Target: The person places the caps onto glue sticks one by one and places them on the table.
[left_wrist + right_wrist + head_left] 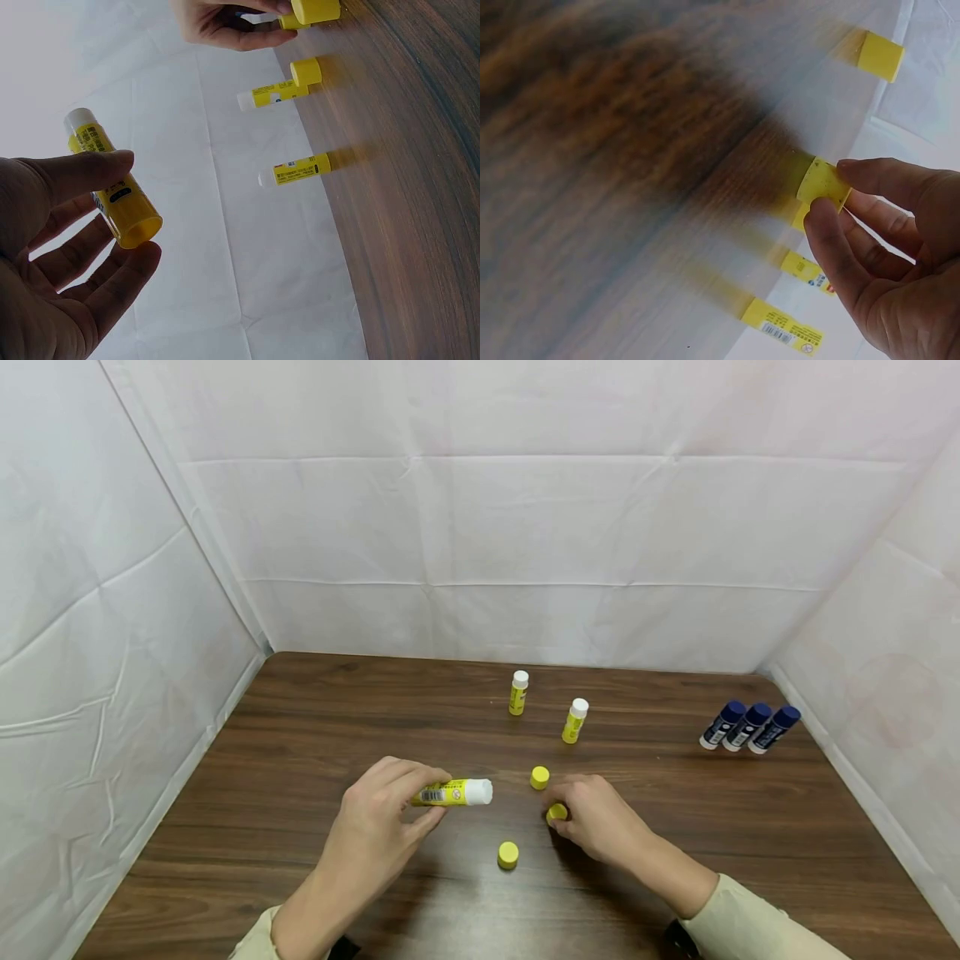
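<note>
L hand [375, 818] has thumb & fingertips closed round a yellow glue stick [452, 792], lifted off the wood tabletop [337, 727] & held abt horiz., white end sticking out past the fingertips twd the R hand [597, 818]. Per L wrist view, thumb's on one side of the tube, fingers on the other; yellow end's round rim faces that cam.

R hand pinches a yellow cap [557, 812] btwn thumb & finger, low at the wood; can't tell if cap's lower edge touches it. 2nd yellow cap [539, 777] sits just beyond the R fingertips, a bit L, so room's tight there; can't tell if they touch. 3rd yellow cap [507, 855] is nearer the person, btwn L & R fingers, w/ wood showing all round its edge.

Farther out from both sets of fingers, 2 more yellow glue sticks stand upright, white ends up: farther stick [518, 693] near the tbl's far edge, nearer stick [574, 722] closer to the R fingers, strip of wood btwn them.

Well to R of the R fingers, 3 navy-capped glue sticks [746, 727] stand in a close row by the R edge, white ends down, little room btwn. Widest open stretch: wood L of the L fingers, out to the L edge. White cloth [525, 527] rises along far, L & R edges, walling those sides.
</note>
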The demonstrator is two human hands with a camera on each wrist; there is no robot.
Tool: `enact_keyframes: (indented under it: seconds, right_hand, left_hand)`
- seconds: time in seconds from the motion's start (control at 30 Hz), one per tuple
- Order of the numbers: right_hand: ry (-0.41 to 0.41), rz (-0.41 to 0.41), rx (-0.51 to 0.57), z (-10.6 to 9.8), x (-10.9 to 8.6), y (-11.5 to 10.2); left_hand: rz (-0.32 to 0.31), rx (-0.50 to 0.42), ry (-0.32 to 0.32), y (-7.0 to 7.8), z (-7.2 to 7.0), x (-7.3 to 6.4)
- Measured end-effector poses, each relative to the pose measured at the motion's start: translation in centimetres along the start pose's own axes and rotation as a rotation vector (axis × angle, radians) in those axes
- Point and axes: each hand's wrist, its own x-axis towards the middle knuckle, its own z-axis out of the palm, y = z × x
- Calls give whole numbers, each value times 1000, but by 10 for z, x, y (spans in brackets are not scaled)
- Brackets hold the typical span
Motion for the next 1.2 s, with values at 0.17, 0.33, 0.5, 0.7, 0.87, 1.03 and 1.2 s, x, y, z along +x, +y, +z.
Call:
enact_keyframes:
  seconds: [0.17,0.33,0.5,0.7,0.87,1.03,1.2]
  right_hand:
    - [14,14,38,-6,-2,-3]
    - [59,44,129,-18,-6,-10]
    - [118,64,210,-30,-10,-18]
    - [200,66,289,-40,-17,-26]
    - [289,32,367,-49,-25,-33]
    - [366,-7,479,-59,-33,-38]
    - [432,-30,524,-70,-40,-43]
  left_hand:
    - [2,5,2,-2,2,1]
    - [9,13,1,-6,4,3]
    - [1,16,-20,-7,7,6]
    - [-3,20,-29,-7,11,7]
    - [-4,34,-34,-7,14,8]
    - [5,42,-31,-5,15,9]
    - [14,40,-27,-3,15,11]
